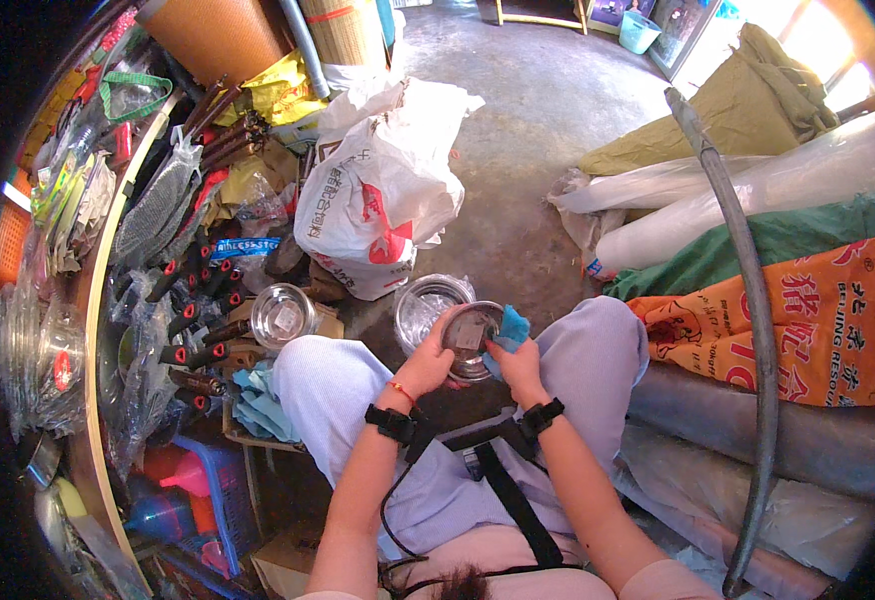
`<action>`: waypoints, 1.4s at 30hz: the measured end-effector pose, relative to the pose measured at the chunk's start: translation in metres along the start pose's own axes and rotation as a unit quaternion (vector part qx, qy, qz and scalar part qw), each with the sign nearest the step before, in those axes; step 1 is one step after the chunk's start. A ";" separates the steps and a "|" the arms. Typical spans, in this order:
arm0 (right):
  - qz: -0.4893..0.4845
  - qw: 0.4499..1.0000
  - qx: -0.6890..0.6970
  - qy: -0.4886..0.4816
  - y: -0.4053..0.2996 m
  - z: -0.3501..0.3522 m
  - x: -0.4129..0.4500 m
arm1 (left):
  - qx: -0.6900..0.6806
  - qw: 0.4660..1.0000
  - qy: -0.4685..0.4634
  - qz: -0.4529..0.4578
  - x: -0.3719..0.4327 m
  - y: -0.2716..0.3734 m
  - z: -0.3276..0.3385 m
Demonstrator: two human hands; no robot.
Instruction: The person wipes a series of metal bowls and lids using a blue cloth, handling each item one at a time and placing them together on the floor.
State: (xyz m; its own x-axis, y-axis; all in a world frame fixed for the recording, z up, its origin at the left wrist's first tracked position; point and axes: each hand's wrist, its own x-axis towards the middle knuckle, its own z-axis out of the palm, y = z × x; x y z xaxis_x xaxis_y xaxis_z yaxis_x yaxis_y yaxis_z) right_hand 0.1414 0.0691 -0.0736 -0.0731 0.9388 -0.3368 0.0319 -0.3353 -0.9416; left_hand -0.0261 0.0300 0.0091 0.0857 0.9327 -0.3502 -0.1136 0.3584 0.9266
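Note:
Between my knees, my left hand (pixel 431 361) grips the left rim of a round stainless steel bowl (pixel 470 337) with a pale label inside it. My right hand (pixel 516 367) holds a blue cloth (pixel 513 330) against the bowl's right side. Just beyond, on the floor, sits a stack of steel bowls (pixel 416 311) partly wrapped in clear plastic; the held bowl hides part of it. Another steel bowl (pixel 284 316), also with a label inside, rests on a cardboard box (pixel 329 322) by my left knee.
A white woven sack (pixel 385 202) stands ahead. Shelves at left carry black-handled pans (pixel 182 319), plastic-wrapped wares and a blue basket (pixel 231 502). Blue cloths (pixel 265 405) lie by my left knee. At right are plastic rolls (pixel 745 202), an orange sack (pixel 805 322) and a long grey pipe (pixel 752 300).

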 end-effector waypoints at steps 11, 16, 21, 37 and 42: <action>0.149 0.978 0.140 -0.035 -0.021 0.008 -0.013 | 0.125 0.964 0.101 0.213 0.003 -0.032 0.007; 0.126 0.989 0.061 -0.037 -0.013 0.004 -0.007 | 0.075 0.983 0.105 0.132 0.006 -0.019 0.006; 0.085 0.993 0.054 -0.055 -0.009 0.010 -0.009 | 0.155 0.963 0.111 0.188 0.008 -0.026 -0.009; 0.177 0.963 0.197 -0.045 -0.030 0.007 -0.009 | 0.172 0.960 0.158 0.153 0.005 -0.025 -0.003; 0.146 0.970 0.174 -0.084 -0.022 0.008 -0.010 | 0.169 0.958 0.163 0.166 0.004 -0.027 -0.003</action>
State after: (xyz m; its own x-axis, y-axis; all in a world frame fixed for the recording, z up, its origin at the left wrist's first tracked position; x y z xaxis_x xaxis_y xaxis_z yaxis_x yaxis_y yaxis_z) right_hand 0.1332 0.0660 -0.0493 -0.2741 0.7830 -0.5584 -0.2599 -0.6193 -0.7409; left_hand -0.0258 0.0244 -0.0181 -0.2201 0.9755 -0.0018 0.2511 0.0584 0.9662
